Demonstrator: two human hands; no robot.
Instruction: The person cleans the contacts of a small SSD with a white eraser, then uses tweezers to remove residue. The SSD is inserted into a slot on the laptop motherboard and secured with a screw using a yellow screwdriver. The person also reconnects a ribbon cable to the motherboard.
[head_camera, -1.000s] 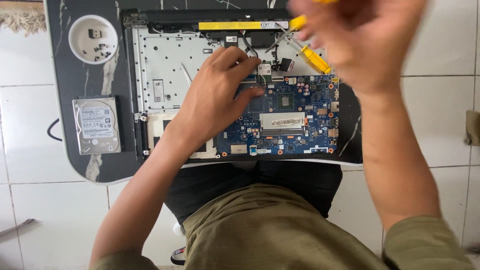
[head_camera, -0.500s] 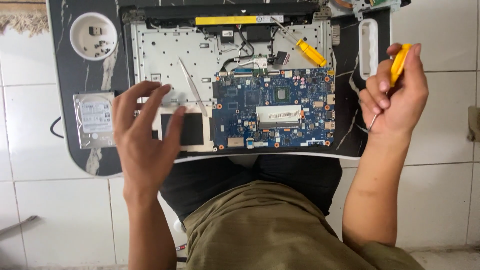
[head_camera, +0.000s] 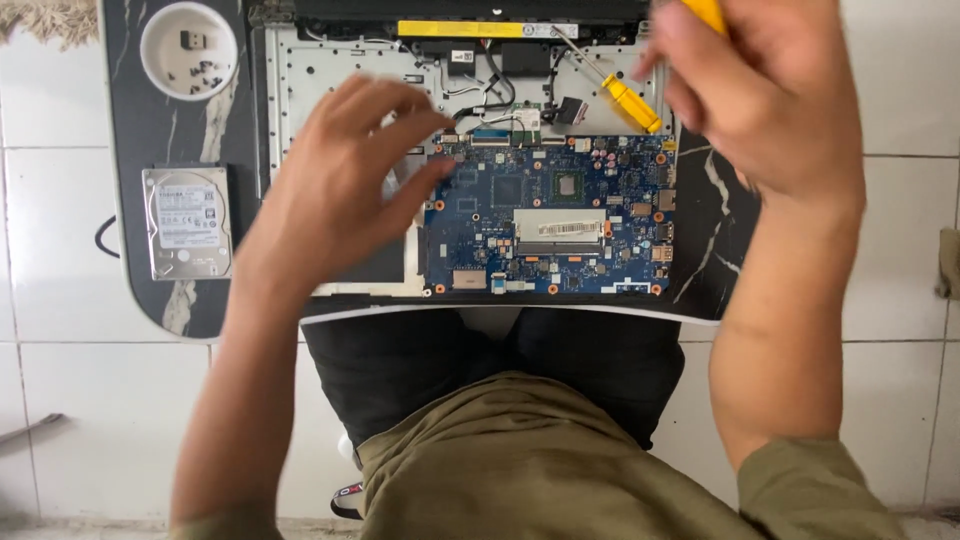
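left hand: my left hand (head_camera: 345, 190) hovers over the opened laptop (head_camera: 300, 110), fingers (head_camera: 425, 185) spread loose and half curled, gripping nothing; fingertips sit at the left edge of the blue circuit board (head_camera: 550, 225).
right hand: my right hand (head_camera: 770, 100) is raised over the laptop's top right corner, fingers closed around a yellow tool handle (head_camera: 708, 12); only the handle's end shows, so I can't tell what the tip is.
board position: the board lies flat in the right half of the laptop shell, on the dark marble bench (head_camera: 700, 230).
board axis: long side runs left-right across the view; long edges parallel to the bench's near edge, component side up.
progress, done: I judge the cover is already off, the hard drive (head_camera: 187, 222) is out and lies on the bench left of the laptop, and small screws sit in the white bowl (head_camera: 188, 50).
progress, left: the board looks still seated, with cables along its top edge; whether they remain plugged in I can't tell.
spare tool: a second yellow screwdriver (head_camera: 622, 98) lies diagonally on the shell just above the board.
battery: yellow-labelled bar (head_camera: 470, 29) along the far edge.
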